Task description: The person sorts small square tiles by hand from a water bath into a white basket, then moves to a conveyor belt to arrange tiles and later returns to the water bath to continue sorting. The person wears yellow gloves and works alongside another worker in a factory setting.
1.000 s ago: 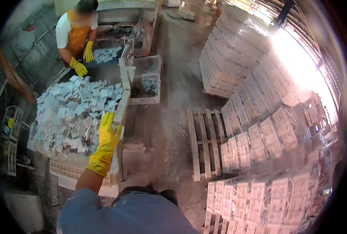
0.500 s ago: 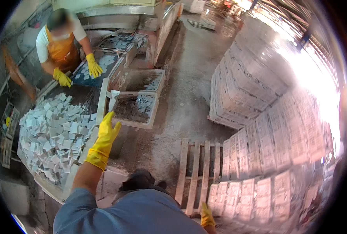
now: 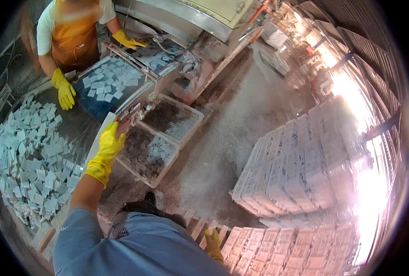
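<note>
My left hand (image 3: 107, 149), in a yellow rubber glove, reaches out by the pale rim of the sorting table (image 3: 96, 140). Its thumb stands apart from the fingers and nothing is held; whether it touches the rim I cannot tell. Left of it lies a big heap of small pale square tiles (image 3: 34, 158). Close on its right is a white plastic crate (image 3: 156, 177) with dark pieces and some pale tiles. Low in the picture, my right hand (image 3: 212, 244), gloved in yellow too, hangs over a wooden pallet (image 3: 197, 226), fingers apart, holding nothing visible.
A co-worker in an orange apron (image 3: 75, 39) and yellow gloves stands across the table. Pale tiles lie spread on a dark belt (image 3: 91, 103) beside a machine (image 3: 209, 18). A second crate (image 3: 193, 117) adjoins the first. Wrapped stacks of boxes (image 3: 301, 161) rise on the right.
The view has swung, moving the box stacks lower. Both my hands appear farther left. The co-worker's hands have moved apart, one over the belt's far part. More spread tiles show on the belt.
</note>
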A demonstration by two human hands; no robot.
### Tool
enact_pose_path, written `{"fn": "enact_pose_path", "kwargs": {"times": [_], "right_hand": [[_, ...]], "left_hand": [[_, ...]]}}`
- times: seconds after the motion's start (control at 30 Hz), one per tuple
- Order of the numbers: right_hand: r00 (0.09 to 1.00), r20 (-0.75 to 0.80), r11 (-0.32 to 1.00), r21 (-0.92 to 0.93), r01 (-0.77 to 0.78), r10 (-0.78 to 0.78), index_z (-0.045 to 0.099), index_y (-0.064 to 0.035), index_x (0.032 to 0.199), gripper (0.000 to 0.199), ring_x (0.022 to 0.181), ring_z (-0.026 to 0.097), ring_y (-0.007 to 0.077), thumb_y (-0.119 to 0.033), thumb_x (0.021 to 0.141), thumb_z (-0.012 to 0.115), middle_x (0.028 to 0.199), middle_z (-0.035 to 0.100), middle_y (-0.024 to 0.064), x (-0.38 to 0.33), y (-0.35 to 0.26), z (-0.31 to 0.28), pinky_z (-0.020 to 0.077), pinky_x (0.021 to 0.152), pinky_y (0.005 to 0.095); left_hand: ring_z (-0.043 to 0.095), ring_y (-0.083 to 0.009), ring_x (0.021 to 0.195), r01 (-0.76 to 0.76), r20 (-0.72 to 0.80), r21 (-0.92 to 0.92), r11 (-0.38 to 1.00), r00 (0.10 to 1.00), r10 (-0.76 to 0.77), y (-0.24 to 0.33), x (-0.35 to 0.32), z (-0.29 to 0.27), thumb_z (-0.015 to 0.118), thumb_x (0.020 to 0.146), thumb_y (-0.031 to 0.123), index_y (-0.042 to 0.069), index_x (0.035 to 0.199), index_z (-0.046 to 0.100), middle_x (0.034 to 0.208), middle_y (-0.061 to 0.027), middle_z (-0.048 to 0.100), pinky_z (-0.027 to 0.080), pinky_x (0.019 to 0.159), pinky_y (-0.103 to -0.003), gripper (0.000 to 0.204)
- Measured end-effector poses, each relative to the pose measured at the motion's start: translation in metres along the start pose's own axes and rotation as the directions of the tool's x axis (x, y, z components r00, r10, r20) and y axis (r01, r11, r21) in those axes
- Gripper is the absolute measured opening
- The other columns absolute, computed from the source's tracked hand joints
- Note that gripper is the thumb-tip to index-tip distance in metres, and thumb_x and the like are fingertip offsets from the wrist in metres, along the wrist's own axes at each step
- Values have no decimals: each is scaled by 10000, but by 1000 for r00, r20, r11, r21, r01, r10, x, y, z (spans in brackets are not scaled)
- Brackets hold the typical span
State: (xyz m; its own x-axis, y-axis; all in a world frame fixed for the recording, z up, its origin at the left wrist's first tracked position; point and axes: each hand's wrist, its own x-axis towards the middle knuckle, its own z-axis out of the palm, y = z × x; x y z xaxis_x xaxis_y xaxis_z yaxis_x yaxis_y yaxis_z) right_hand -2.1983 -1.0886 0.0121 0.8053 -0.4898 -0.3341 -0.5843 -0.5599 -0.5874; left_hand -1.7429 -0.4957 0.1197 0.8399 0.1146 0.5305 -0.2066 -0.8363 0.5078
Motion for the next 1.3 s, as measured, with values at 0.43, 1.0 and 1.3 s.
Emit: {"fn": "enact_pose_path", "kwargs": {"times": [0.43,1.0,1.3], "right_hand": [[941,337,987,-139,86,-35,437,57,1612,851,1500,502,395,-427,993,763,1606,513,297,345,-264,-62,437,1206,457],[-61,368,-113,-119,986,-928,456,11,1595,803,1442,508,471,-443,988,722,1566,521,324,683,-888,311,369,1234,547],[-55,453,-164,-204,965,-890,620,-260,1523,552,1403,509,488,-350,987,713,1609,523,199,767,-938,315,414,1194,559]], "left_hand": [[475,-494,1459,401,18,347,848,901,-433,-70,198,189,815,849,484,9,1583,490,1595,-314,499,357,1232,-562,933],[455,-502,1488,464,-40,424,777,867,-496,-70,268,199,737,915,470,7,1534,556,1568,-302,533,276,1280,-602,794],[491,-497,1453,471,-86,398,788,874,-479,-72,268,198,766,926,393,-6,1500,578,1548,-280,562,303,1267,-597,724]]}}
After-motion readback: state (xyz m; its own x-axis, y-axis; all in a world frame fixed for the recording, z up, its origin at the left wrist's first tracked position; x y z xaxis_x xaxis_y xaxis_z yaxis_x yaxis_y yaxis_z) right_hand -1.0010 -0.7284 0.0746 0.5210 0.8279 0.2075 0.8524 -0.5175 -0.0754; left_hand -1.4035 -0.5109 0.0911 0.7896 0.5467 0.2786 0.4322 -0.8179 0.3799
